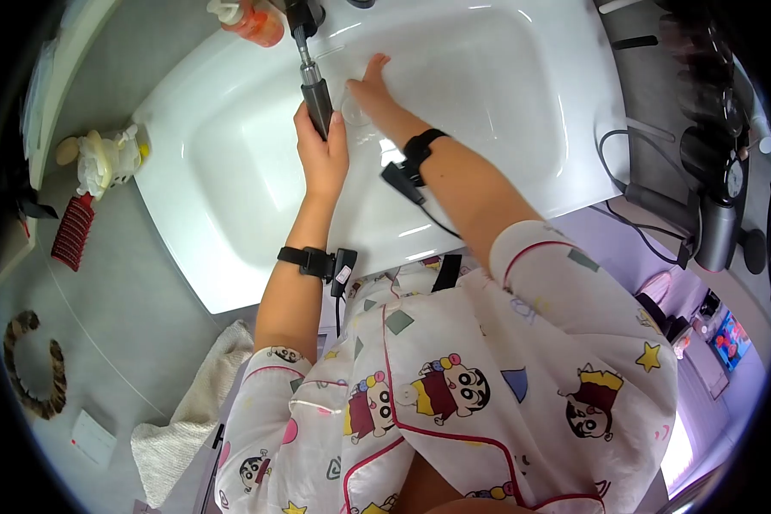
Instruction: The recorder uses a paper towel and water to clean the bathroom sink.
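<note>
My left hand grips a dark grey pull-out faucet head. Its metal hose reaches back to the black faucet base at the sink's rear rim. My right hand is inside the white washbasin, beside the round drain. Its thumb and fingers are spread, and nothing is seen in it. Part of that hand's far side is hidden. Whether water runs from the faucet head cannot be made out.
A pump bottle stands behind the basin. At left lie a red hairbrush, a furry headband and a light towel. A grey hair dryer with a looping cord is at right. Cabled black straps circle both arms.
</note>
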